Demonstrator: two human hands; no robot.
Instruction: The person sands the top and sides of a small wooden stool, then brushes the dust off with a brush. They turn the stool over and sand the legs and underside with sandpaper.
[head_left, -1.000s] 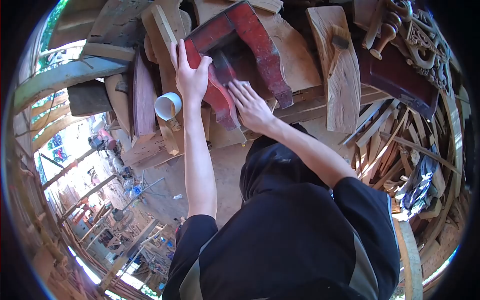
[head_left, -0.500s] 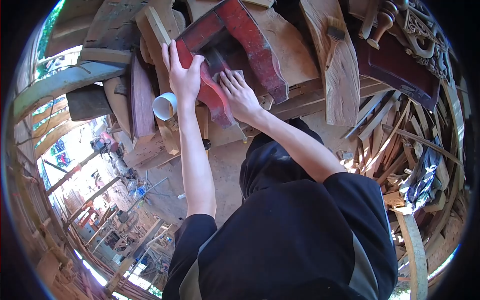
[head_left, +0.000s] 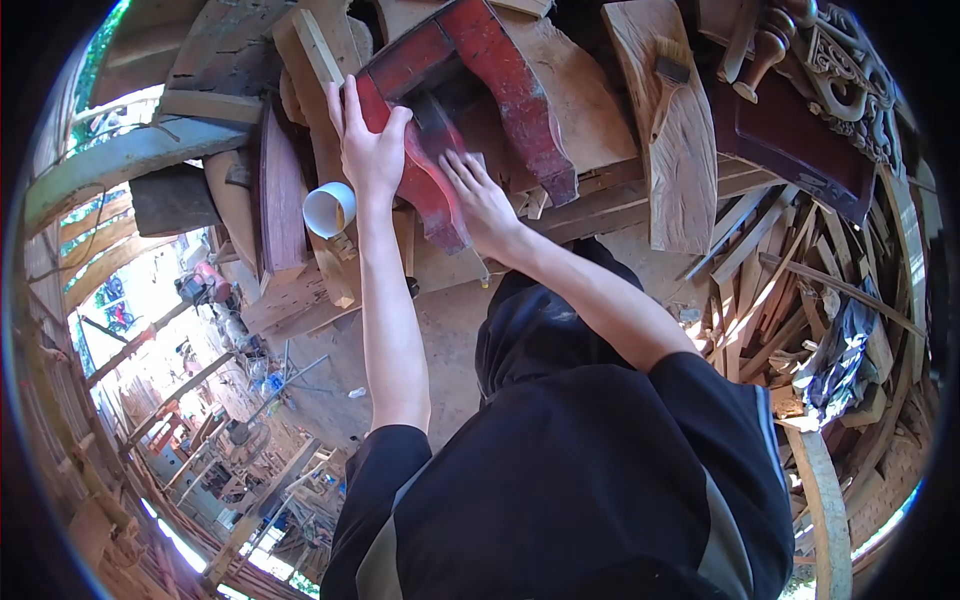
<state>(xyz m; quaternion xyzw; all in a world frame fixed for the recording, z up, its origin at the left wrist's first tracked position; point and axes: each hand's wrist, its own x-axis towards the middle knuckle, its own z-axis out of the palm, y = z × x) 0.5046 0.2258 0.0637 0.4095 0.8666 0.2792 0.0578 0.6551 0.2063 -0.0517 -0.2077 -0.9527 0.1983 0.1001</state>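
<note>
A red-painted wooden stool-like piece (head_left: 505, 85) with wavy-edged legs rests on the bench, its paint scuffed and its dark inside showing. My left hand (head_left: 372, 155) holds it along the left side, thumb on the inner face and fingers over the outer edge. On the inner side of the left leg lies my right hand (head_left: 480, 200), slightly blurred, its fingers stretched and pressed together. A small greyish sheet, apparently sandpaper (head_left: 479, 158), shows beside those fingers; most of it is hidden under them.
A white cup-like roll (head_left: 328, 211) stands by my left forearm. On the right, a brush (head_left: 668, 85) lies on a wooden board (head_left: 683, 190). Beyond it are a dark red panel (head_left: 795, 155) and carved wood (head_left: 850, 60). Scrap wood (head_left: 760, 300) is heaped at lower right.
My right hand has slid slightly down along the red leg toward me. My left hand keeps its hold, and the red piece stays in nearly the same place.
</note>
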